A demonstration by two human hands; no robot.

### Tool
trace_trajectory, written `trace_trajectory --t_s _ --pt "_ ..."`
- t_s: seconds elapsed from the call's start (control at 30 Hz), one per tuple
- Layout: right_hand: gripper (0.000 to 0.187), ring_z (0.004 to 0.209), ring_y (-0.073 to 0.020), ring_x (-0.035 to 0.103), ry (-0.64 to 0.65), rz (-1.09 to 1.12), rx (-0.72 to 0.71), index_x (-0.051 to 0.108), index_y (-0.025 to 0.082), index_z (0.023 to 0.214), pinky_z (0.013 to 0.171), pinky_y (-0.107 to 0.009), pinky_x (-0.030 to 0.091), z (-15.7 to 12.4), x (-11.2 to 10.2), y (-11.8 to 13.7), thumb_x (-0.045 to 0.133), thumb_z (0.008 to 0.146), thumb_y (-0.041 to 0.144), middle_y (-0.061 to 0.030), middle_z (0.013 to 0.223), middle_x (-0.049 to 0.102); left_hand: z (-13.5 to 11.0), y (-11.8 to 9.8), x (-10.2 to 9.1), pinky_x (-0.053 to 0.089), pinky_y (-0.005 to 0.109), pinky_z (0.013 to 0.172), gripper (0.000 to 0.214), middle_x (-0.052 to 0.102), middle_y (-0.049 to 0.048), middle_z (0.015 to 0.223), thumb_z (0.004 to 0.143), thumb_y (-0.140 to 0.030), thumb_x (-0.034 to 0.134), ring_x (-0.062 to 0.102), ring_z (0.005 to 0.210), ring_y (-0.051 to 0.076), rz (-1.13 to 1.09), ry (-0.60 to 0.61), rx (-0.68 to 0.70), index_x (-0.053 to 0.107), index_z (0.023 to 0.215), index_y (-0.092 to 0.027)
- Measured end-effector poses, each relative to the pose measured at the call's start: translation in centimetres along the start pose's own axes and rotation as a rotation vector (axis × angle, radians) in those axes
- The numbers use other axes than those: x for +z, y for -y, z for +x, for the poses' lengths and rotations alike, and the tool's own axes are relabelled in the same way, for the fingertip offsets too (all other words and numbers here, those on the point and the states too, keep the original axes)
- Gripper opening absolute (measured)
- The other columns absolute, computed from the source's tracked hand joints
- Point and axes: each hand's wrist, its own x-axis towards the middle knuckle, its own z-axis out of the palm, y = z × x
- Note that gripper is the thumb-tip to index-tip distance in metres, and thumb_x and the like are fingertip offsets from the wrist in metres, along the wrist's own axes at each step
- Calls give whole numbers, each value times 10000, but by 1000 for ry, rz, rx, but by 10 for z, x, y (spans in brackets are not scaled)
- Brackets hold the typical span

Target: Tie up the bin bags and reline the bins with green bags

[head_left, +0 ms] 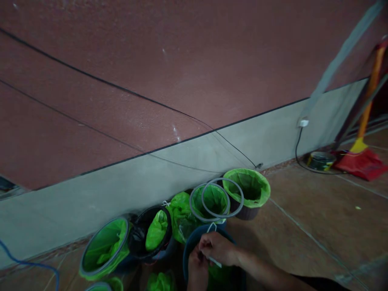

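Observation:
Low in the frame, my left hand [197, 264] and my right hand [218, 247] come together over a blue bin [187, 247]. The fingers of both hands are pinched close on a white drawstring [216, 262]. One end of it sticks out below my right hand, and a white loop shows just above the knuckles. Beneath the hands, inside the bin, lies a dark green plastic bag [222, 277]. Exactly how the string runs between the fingers is hidden.
Along the wall stand a green-lined bin [247, 188], another with a loose grey ring [222, 217], a tied green bag [183, 216], a black-lined bin [148, 252] and a grey-rimmed bin [104, 246]. A red dustpan [362, 163] and a cable [298, 147] are at right.

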Motion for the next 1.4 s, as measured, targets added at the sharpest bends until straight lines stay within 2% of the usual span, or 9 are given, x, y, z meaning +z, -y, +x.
trace_trajectory --t_s 0.2,0.33,0.5,0.63,0.77,0.87,1.03,1.27,1.4 --pt "322 622 -143 644 -156 -57 11 632 199 1017 545 -228 476 4 -9 5 322 928 196 -39 811 700 -6 -1 -7 452 288 609 330 590 26 651 840 -488 553 529 616 166 194 26 103 635 719 -193" --pt "412 1012 -197 659 -142 -373 -159 683 294 1010 828 -266 496 -2 -15 2 449 780 45 -31 1102 717 -12 -11 -11 462 288 639 275 609 30 692 874 -425 507 557 660 177 323 53 116 647 827 -193" --pt "309 774 -162 644 -13 -559 -85 697 249 916 695 -234 459 -12 -16 9 474 798 71 -17 892 734 -13 -28 -9 495 321 788 248 681 68 845 881 -320 471 622 812 196 354 117 192 660 958 -179" --pt "233 748 -155 609 -66 -715 -69 708 179 828 693 -239 417 -14 -23 22 481 866 140 -49 825 715 -7 -29 -7 475 285 637 194 633 15 663 815 -361 570 583 613 154 275 -57 31 625 782 -178" --pt "202 742 -153 608 -59 -764 -60 732 166 850 684 -241 399 -15 -27 27 531 866 190 -55 841 725 -2 -22 -7 491 286 651 240 660 12 670 660 -369 721 617 635 150 -63 -159 -143 664 760 -158" --pt "196 762 -157 615 -7 -771 -78 746 178 869 687 -242 401 -16 -26 23 551 847 181 -50 849 732 -1 -21 -10 476 272 627 246 658 3 639 565 -317 772 602 613 138 -139 -197 -206 694 720 -143" --pt "207 788 -169 627 0 -842 -21 761 180 865 678 -240 411 -12 -23 20 559 821 159 -62 882 737 1 -21 -12 444 249 609 147 644 -14 612 557 -219 735 580 602 126 -11 -200 -105 688 674 -143" --pt "315 867 -183 653 -139 -762 83 757 168 971 736 -250 427 -5 -24 26 479 838 105 -84 981 747 2 -13 -10 442 234 610 137 639 -15 667 665 -188 578 568 617 122 164 -141 49 674 761 -170" --pt "309 779 -143 609 -66 -683 39 754 150 859 684 -228 399 -1 -24 24 447 864 117 -65 878 731 -3 -16 -6 456 238 608 149 648 -6 690 718 -202 551 579 617 128 209 -145 73 676 793 -173"
